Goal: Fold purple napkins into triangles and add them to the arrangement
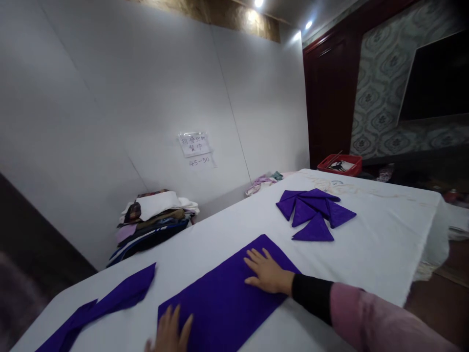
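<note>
A purple cloth napkin [220, 293], folded into a long rectangle, lies flat on the white-covered table in front of me. My right hand [266, 272] rests palm down on its far right part, fingers spread. Near its left end is my left hand [170, 330], fingers apart and touching the cloth's edge; the lower part of this hand is cut off by the frame. To the left lies more purple cloth [120, 293], loosely bunched in a strip. Several purple cloths folded into triangles [314, 230] are fanned out farther back on the right.
The table's white cloth [370, 244] hangs over the right edge. Behind the table's left side stands a pile of folded clothes [157, 215]. Other fabric [261, 184] lies by the wall. A red basket [351, 168] sits beyond the far end. A handwritten sign [195, 144] hangs on the wall.
</note>
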Action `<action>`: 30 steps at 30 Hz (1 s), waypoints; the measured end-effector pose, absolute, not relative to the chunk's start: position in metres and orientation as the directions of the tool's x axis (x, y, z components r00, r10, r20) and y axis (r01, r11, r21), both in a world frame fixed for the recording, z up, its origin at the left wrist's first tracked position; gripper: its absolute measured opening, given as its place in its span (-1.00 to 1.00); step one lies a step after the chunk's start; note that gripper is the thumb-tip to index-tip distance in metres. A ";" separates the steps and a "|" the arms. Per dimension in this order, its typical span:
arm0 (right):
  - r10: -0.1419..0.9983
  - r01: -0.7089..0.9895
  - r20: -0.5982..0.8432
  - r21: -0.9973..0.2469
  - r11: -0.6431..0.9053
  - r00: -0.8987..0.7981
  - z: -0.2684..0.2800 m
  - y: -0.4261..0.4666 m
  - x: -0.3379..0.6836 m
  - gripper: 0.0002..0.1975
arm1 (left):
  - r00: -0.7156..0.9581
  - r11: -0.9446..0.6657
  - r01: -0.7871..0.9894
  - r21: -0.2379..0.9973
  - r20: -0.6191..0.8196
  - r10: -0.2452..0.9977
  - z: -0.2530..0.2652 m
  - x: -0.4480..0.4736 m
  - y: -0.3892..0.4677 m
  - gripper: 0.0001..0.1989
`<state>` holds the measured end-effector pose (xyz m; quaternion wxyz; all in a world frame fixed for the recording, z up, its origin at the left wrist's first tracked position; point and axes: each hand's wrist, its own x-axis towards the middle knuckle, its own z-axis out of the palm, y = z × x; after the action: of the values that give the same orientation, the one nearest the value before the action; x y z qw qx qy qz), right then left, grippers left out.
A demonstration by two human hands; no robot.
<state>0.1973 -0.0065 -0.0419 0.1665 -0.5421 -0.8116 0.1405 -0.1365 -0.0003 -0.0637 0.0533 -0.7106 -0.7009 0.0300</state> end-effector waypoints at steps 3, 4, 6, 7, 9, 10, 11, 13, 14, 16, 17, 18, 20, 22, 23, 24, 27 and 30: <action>0.874 0.770 0.110 -0.431 0.470 -0.473 -0.040 0.015 0.138 -0.25 | 0.097 -0.097 0.992 -0.082 -0.009 0.995 -0.045 -0.066 0.015 -0.48; 0.867 0.766 0.102 -0.427 0.481 -0.488 -0.042 0.021 0.123 -0.27 | 0.124 -0.126 0.989 -0.080 -0.028 0.992 -0.044 -0.049 0.020 -0.47; 0.870 0.779 0.077 -0.412 0.473 -0.487 -0.049 0.030 0.105 -0.31 | 0.138 -0.146 0.986 -0.083 -0.090 0.986 -0.048 -0.030 0.027 -0.46; 0.873 0.786 0.063 -0.409 0.464 -0.483 -0.053 0.034 0.104 -0.32 | 0.132 -0.139 0.988 -0.068 -0.098 0.986 -0.051 -0.026 0.029 -0.46; 0.883 0.806 0.043 -0.391 0.445 -0.467 -0.060 0.041 0.116 -0.31 | 0.117 -0.121 0.992 -0.040 -0.094 0.989 -0.060 -0.028 0.030 -0.45; 0.890 0.817 0.036 -0.381 0.433 -0.455 -0.063 0.044 0.128 -0.30 | 0.115 -0.117 0.993 -0.026 -0.081 0.990 -0.063 -0.030 0.030 -0.43; 0.903 0.839 0.033 -0.357 0.412 -0.429 -0.066 0.048 0.144 -0.29 | 0.116 -0.117 0.993 -0.016 -0.067 0.991 -0.066 -0.032 0.029 -0.41; 0.937 0.882 0.026 -0.327 0.338 -0.349 -0.069 0.055 0.181 -0.27 | 0.121 -0.121 0.993 -0.002 -0.045 0.992 -0.069 -0.035 0.028 -0.39; 0.954 0.904 0.020 -0.315 0.289 -0.298 -0.070 0.059 0.200 -0.26 | 0.121 -0.121 0.993 0.006 -0.044 0.992 -0.070 -0.036 0.028 -0.39; 0.981 0.939 0.010 -0.288 0.189 -0.194 -0.072 0.065 0.234 -0.25 | 0.121 -0.120 0.992 0.026 -0.050 0.991 -0.070 -0.036 0.028 -0.38; 0.988 0.950 0.007 -0.274 0.148 -0.151 -0.074 0.067 0.248 -0.25 | 0.120 -0.119 0.992 0.035 -0.055 0.991 -0.070 -0.035 0.028 -0.37; 0.993 0.958 0.006 -0.260 0.117 -0.120 -0.075 0.069 0.258 -0.25 | 0.120 -0.118 0.992 0.042 -0.059 0.991 -0.069 -0.036 0.029 -0.37; 0.996 0.968 0.006 -0.236 0.087 -0.088 -0.078 0.070 0.269 -0.27 | 0.120 -0.116 0.991 0.061 -0.071 0.990 -0.068 -0.036 0.030 -0.36; 0.996 0.972 0.005 -0.220 0.086 -0.087 -0.081 0.070 0.271 -0.27 | 0.124 -0.115 0.989 0.096 -0.096 0.988 -0.067 -0.036 0.031 -0.35; 0.996 0.973 0.005 -0.214 0.087 -0.089 -0.082 0.070 0.271 -0.27 | 0.124 -0.111 0.987 0.120 -0.112 0.986 -0.067 -0.036 0.032 -0.34; 0.996 0.975 0.005 -0.205 0.088 -0.089 -0.084 0.069 0.270 -0.27 | 0.125 -0.107 0.984 0.144 -0.123 0.984 -0.066 -0.035 0.033 -0.32; 0.996 0.984 0.016 -0.156 0.086 -0.085 -0.091 0.070 0.272 -0.28 | 0.140 -0.120 0.978 0.172 -0.109 0.984 -0.068 -0.035 0.037 -0.25; 0.994 0.989 0.035 -0.110 0.102 -0.099 -0.101 0.074 0.279 -0.29 | 0.114 -0.100 0.984 0.144 -0.094 0.989 -0.072 -0.047 0.045 -0.22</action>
<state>0.2786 0.0744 -0.1008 0.0497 -0.6693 -0.7408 0.0291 -0.0467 0.0449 -0.0715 -0.0855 -0.7415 -0.6654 -0.0132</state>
